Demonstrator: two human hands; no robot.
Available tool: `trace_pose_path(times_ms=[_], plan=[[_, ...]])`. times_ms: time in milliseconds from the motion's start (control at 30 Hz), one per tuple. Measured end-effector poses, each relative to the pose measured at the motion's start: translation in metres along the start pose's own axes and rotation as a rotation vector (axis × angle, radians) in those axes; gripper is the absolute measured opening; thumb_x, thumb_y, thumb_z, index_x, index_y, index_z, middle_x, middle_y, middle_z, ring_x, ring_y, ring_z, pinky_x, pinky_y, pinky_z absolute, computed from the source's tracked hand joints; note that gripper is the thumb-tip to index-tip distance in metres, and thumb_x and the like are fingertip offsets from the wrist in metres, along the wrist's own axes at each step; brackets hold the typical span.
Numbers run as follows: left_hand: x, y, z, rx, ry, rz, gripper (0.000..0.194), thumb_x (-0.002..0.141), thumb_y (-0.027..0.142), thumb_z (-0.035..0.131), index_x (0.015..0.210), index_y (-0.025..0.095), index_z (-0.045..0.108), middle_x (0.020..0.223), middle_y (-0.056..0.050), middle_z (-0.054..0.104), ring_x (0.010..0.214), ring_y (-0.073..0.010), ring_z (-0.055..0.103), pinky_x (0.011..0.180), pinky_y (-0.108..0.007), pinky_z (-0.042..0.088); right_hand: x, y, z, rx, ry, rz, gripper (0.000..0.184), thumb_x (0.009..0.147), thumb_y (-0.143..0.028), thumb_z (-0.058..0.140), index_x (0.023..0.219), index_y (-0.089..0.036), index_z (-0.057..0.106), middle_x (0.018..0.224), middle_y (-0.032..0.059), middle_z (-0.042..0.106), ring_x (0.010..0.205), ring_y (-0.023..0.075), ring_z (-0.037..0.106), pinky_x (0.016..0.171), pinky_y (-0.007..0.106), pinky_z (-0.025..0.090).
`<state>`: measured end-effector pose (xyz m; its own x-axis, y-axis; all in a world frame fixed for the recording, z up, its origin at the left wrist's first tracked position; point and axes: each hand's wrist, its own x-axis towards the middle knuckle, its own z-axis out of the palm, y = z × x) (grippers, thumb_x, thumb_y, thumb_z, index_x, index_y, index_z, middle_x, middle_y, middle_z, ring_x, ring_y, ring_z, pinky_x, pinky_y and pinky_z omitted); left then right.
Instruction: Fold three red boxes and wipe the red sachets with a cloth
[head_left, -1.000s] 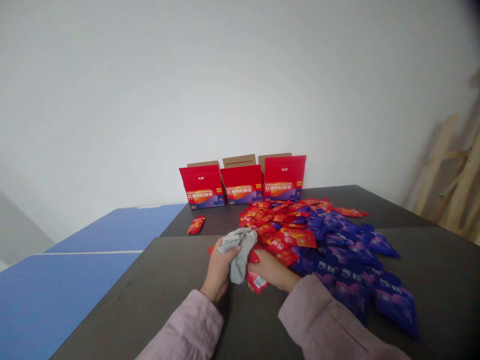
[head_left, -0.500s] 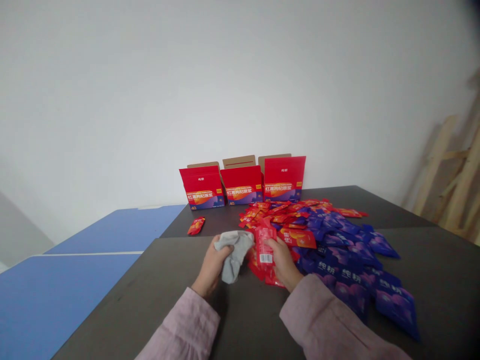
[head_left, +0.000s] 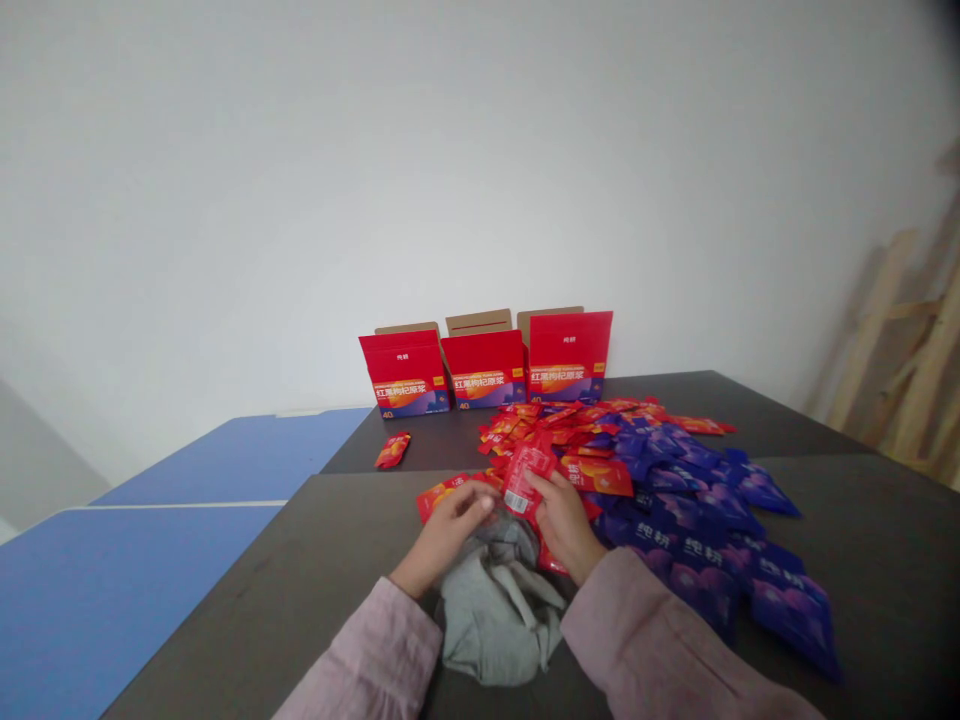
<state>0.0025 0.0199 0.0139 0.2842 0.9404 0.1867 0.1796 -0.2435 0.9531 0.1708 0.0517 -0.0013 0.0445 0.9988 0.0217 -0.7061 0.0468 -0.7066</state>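
My right hand (head_left: 568,522) grips a red pouch (head_left: 519,482), its back with the white barcode label turned up. Just left of it, my left hand (head_left: 450,530) has loosely curled fingers, with no cloth visible between thumb and fingertips. A crumpled grey cloth (head_left: 501,625) lies spread between my forearms, its upper edge close under my left hand. Another red-orange pouch (head_left: 436,494) shows beyond my left fingers. More red pouches (head_left: 559,430) form a pile past my hands, and purple-blue pouches (head_left: 701,560) are heaped to the right.
Three red boxes, left (head_left: 409,385), middle (head_left: 486,375) and right (head_left: 570,360), stand with raised flaps near the wall. A single red pouch (head_left: 392,450) sits before the left box. A blue table (head_left: 187,560) adjoins the dark table (head_left: 292,600). Wooden slats (head_left: 877,330) lean at right.
The grey cloth has gone from my left hand's grasp to a spread heap nearer me. The red pouch in my right hand has tilted. A red-orange pouch now shows beyond my left hand.
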Motion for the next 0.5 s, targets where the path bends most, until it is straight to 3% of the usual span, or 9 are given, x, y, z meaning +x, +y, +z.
trace_pose_path(times_ms=[67,100,233,333,433,500], plan=[[0.005,-0.009,0.004,0.021,0.193,-0.006,0.030,0.085,0.045,0.065,0.096,0.017,0.064,0.088,-0.003,0.064,0.079,-0.0160,0.059,0.074,-0.027,0.045,-0.003,0.001,0.003,-0.020,-0.040,0.062,0.031,0.056,-0.031,0.088,0.078,-0.017,0.070,0.073,0.0016,0.074,0.066,0.0185,0.067,0.069,0.033,0.053],[0.007,-0.013,0.005,0.048,0.228,-0.005,0.028,0.082,0.043,0.069,0.091,0.017,0.064,0.083,-0.001,0.062,0.076,-0.0150,0.057,0.072,-0.026,0.044,-0.003,0.002,0.003,-0.041,-0.057,0.083,0.033,0.056,-0.033,0.089,0.078,-0.017,0.070,0.073,0.0025,0.074,0.066,0.0192,0.068,0.069,0.033,0.053],[0.009,-0.020,0.004,0.142,0.182,-0.020,0.027,0.080,0.042,0.068,0.072,0.016,0.063,0.066,0.003,0.055,0.064,-0.0122,0.050,0.064,-0.024,0.038,-0.002,0.006,0.002,-0.165,-0.126,0.137,0.040,0.054,-0.040,0.090,0.079,-0.015,0.071,0.070,0.0046,0.074,0.066,0.0222,0.069,0.068,0.035,0.053],[0.009,-0.018,0.000,0.154,0.185,-0.065,0.030,0.084,0.044,0.061,0.069,0.017,0.060,0.058,0.004,0.052,0.055,-0.0110,0.046,0.057,-0.023,0.035,0.001,0.007,0.006,-0.233,-0.144,0.152,0.043,0.053,-0.042,0.090,0.080,-0.015,0.069,0.069,0.0042,0.073,0.066,0.0228,0.070,0.067,0.036,0.054],[0.008,-0.013,-0.005,0.272,0.268,-0.066,0.031,0.090,0.042,0.053,0.071,0.019,0.060,0.055,0.004,0.054,0.051,-0.0119,0.047,0.054,-0.023,0.035,0.003,0.005,0.014,-0.262,-0.118,0.169,0.042,0.053,-0.036,0.089,0.082,-0.017,0.066,0.072,0.0018,0.072,0.066,0.0202,0.068,0.068,0.034,0.055],[0.007,-0.010,-0.009,0.482,0.385,0.030,0.028,0.093,0.038,0.051,0.074,0.019,0.061,0.063,0.001,0.058,0.059,-0.0133,0.053,0.058,-0.023,0.038,0.005,0.002,0.020,-0.309,-0.038,0.205,0.038,0.057,-0.029,0.087,0.084,-0.020,0.063,0.075,0.0001,0.071,0.068,0.0182,0.067,0.066,0.032,0.055]])
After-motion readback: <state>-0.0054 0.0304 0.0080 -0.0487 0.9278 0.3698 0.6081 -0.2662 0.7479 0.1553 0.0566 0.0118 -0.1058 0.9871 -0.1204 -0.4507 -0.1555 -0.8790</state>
